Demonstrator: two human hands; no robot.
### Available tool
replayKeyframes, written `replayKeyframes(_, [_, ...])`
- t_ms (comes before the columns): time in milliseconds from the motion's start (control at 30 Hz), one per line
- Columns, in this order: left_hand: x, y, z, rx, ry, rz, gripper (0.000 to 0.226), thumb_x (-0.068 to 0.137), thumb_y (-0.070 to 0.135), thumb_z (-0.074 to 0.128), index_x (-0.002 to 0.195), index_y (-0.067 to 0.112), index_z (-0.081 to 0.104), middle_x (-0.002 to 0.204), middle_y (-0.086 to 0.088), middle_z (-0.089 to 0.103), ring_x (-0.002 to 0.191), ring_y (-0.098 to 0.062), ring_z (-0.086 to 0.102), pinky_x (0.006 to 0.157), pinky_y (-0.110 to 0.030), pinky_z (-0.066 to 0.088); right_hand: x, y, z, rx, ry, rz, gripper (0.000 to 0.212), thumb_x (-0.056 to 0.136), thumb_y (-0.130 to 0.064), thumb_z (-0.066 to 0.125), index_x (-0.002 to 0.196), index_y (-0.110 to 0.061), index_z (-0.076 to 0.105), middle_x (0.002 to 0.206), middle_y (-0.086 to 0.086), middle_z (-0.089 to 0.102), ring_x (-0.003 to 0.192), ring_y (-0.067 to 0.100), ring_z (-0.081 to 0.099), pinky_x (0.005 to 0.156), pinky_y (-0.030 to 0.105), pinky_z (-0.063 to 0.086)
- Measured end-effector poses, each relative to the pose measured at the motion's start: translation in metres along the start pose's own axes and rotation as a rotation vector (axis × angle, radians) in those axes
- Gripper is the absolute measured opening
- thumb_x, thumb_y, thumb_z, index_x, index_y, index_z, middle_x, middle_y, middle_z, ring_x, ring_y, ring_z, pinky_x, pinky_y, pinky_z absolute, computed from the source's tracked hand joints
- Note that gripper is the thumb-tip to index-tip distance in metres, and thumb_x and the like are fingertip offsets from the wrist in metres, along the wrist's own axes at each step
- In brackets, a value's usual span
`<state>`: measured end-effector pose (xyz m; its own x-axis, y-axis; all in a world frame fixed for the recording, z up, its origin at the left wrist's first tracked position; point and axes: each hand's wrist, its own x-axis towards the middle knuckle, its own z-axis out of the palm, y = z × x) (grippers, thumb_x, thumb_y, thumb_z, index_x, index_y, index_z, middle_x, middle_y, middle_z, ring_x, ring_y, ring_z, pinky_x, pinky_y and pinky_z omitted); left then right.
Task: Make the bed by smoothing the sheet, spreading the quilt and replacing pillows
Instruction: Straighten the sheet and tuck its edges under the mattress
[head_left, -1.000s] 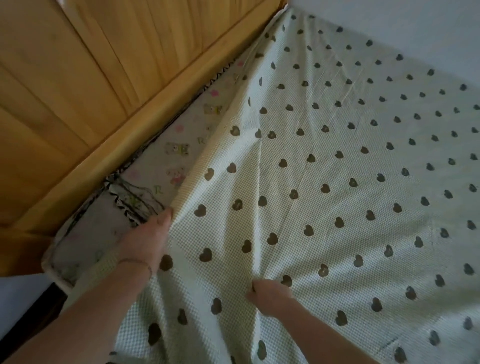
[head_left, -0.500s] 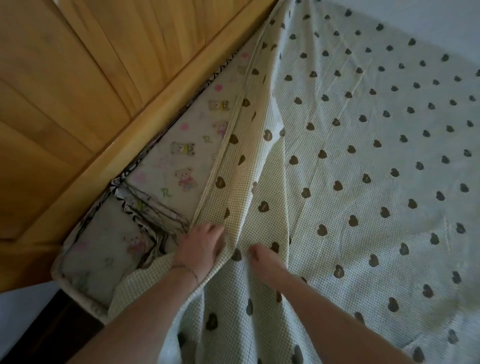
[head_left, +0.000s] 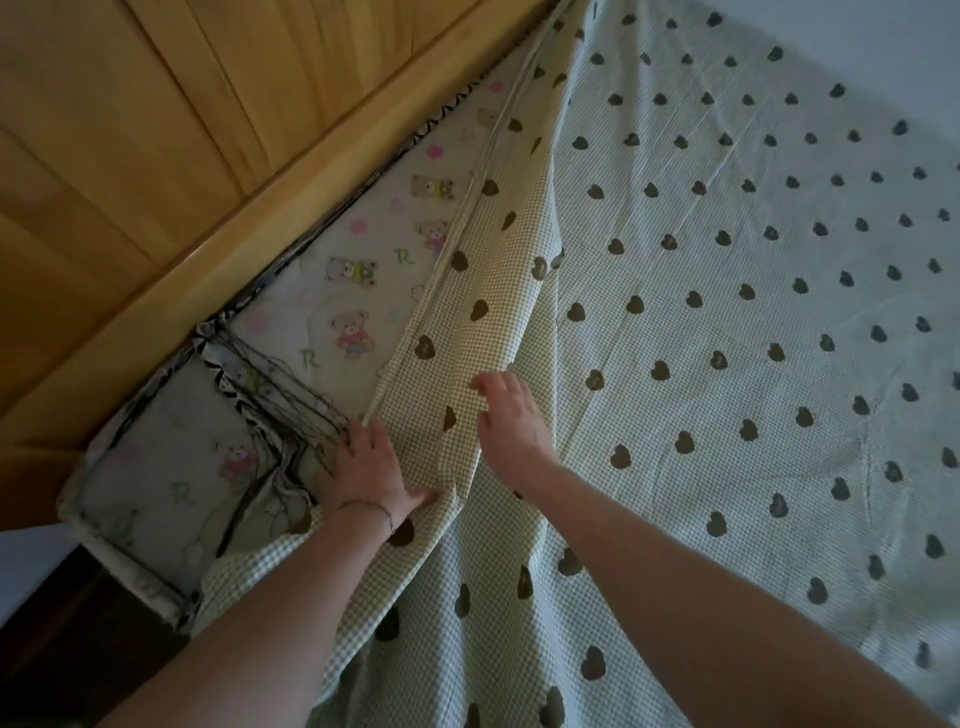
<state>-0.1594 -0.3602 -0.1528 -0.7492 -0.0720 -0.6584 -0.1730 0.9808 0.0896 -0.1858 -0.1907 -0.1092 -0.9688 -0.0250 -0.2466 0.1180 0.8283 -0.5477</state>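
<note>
1. Wooden headboard (head_left: 208, 130) runs along the far left.
2. Bear-print mattress cover (head_left: 332, 312) lies exposed at the left corner, its edge frayed.
3. Left hand (head_left: 366, 467) rests flat at the sheet's edge, fingers extended; thin bracelet (head_left: 371, 506) on the wrist.
4. Right hand (head_left: 511, 421) presses a raised fold, fingers spread and relaxed.
5. Heart-print checked sheet (head_left: 727, 312) covers the bed rightward, bunched near both hands.
</note>
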Motion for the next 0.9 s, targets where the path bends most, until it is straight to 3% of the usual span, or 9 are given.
replayKeyframes(133, [0.007, 0.003, 0.006, 0.035, 0.083, -0.008, 0.137, 0.059, 0.083, 0.061, 0.152, 0.015, -0.012, 0.160, -0.009, -0.002, 0.143, -0.032, 0.021, 0.110, -0.048, 0.035, 0.035, -0.018, 0.017, -0.094, -0.235, -0.100, 0.052, 0.096, -0.006, 0.048, 0.145, -0.022, 0.039, 0.143, 0.003, 0.049, 0.134, 0.022, 0.043, 0.111, 0.041, 0.039])
replayKeyframes(267, [0.018, 0.003, 0.013, -0.008, 0.114, 0.017, 0.132, 0.062, 0.072, 0.072, 0.152, 0.008, -0.001, 0.153, -0.014, 0.025, 0.128, -0.027, 0.046, 0.098, -0.038, 0.046, 0.068, -0.020, 0.042, -0.084, -0.325, 0.134, 0.058, 0.099, -0.033, 0.053, 0.149, -0.016, 0.031, 0.141, 0.013, 0.051, 0.129, 0.033, 0.049, 0.102, 0.046, 0.046])
replayKeyframes(400, [0.027, -0.007, 0.012, -0.084, 0.094, 0.106, 0.084, 0.077, 0.049, 0.075, 0.136, 0.012, 0.029, 0.103, -0.005, 0.065, 0.078, -0.021, 0.066, 0.065, -0.035, 0.057, 0.090, -0.024, 0.066, -0.052, -0.313, 0.332, 0.081, 0.087, -0.067, 0.052, 0.141, -0.008, 0.040, 0.136, 0.018, 0.050, 0.125, 0.039, 0.048, 0.098, 0.052, 0.047])
replayKeyframes(500, [0.028, -0.012, 0.001, -0.084, 0.074, 0.189, 0.047, 0.088, 0.029, 0.067, 0.124, 0.013, 0.041, 0.078, 0.002, 0.062, 0.065, -0.017, 0.063, 0.061, -0.034, 0.057, 0.101, -0.036, 0.069, 0.004, -0.295, 0.478, 0.107, 0.075, -0.080, 0.052, 0.147, -0.004, 0.028, 0.137, 0.019, 0.049, 0.123, 0.039, 0.050, 0.096, 0.053, 0.049])
replayKeyframes(600, [0.031, -0.022, -0.016, -0.038, 0.135, 0.222, 0.013, 0.091, 0.014, 0.060, 0.097, 0.018, 0.049, 0.070, 0.004, 0.056, 0.059, -0.014, 0.058, 0.056, -0.031, 0.054, 0.109, -0.048, 0.067, 0.007, -0.286, 0.535, 0.106, 0.076, -0.072, 0.062, 0.149, -0.005, 0.024, 0.131, 0.016, 0.056, 0.119, 0.036, 0.056, 0.091, 0.048, 0.052])
replayKeyframes(667, [0.033, -0.032, -0.029, 0.001, 0.172, 0.242, 0.016, 0.092, 0.009, 0.055, 0.085, 0.019, 0.045, 0.067, 0.004, 0.054, 0.055, -0.014, 0.054, 0.049, -0.028, 0.046, 0.112, -0.060, 0.065, 0.001, -0.281, 0.530, 0.079, 0.084, -0.053, 0.068, 0.139, -0.005, 0.039, 0.118, 0.011, 0.062, 0.107, 0.032, 0.062, 0.084, 0.043, 0.055])
replayKeyframes(767, [0.036, -0.052, -0.046, 0.023, 0.194, 0.253, 0.022, 0.091, 0.003, 0.049, 0.075, 0.017, 0.045, 0.063, 0.002, 0.052, 0.052, -0.015, 0.049, 0.047, -0.026, 0.038, 0.113, -0.085, 0.063, 0.054, -0.251, 0.474, 0.031, 0.094, -0.025, 0.058, 0.117, -0.004, 0.060, 0.107, 0.009, 0.065, 0.097, 0.026, 0.063, 0.082, 0.039, 0.055])
replayKeyframes(833, [0.042, -0.071, -0.054, 0.004, 0.222, 0.217, 0.023, 0.092, 0.001, 0.047, 0.074, 0.015, 0.049, 0.067, 0.000, 0.052, 0.056, -0.016, 0.050, 0.049, -0.029, 0.040, 0.116, -0.107, 0.067, 0.195, -0.241, 0.431, 0.028, 0.093, -0.017, 0.057, 0.117, -0.005, 0.063, 0.109, 0.010, 0.065, 0.101, 0.026, 0.062, 0.089, 0.039, 0.054])
replayKeyframes(900, [0.048, -0.091, -0.060, -0.047, 0.274, 0.194, 0.015, 0.095, 0.003, 0.049, 0.083, 0.012, 0.054, 0.083, -0.003, 0.053, 0.062, -0.018, 0.051, 0.054, -0.033, 0.045, 0.129, -0.121, 0.080, 0.408, -0.176, 0.459, 0.038, 0.075, -0.021, 0.068, 0.112, -0.011, 0.066, 0.104, 0.006, 0.069, 0.096, 0.026, 0.065, 0.089, 0.043, 0.056])
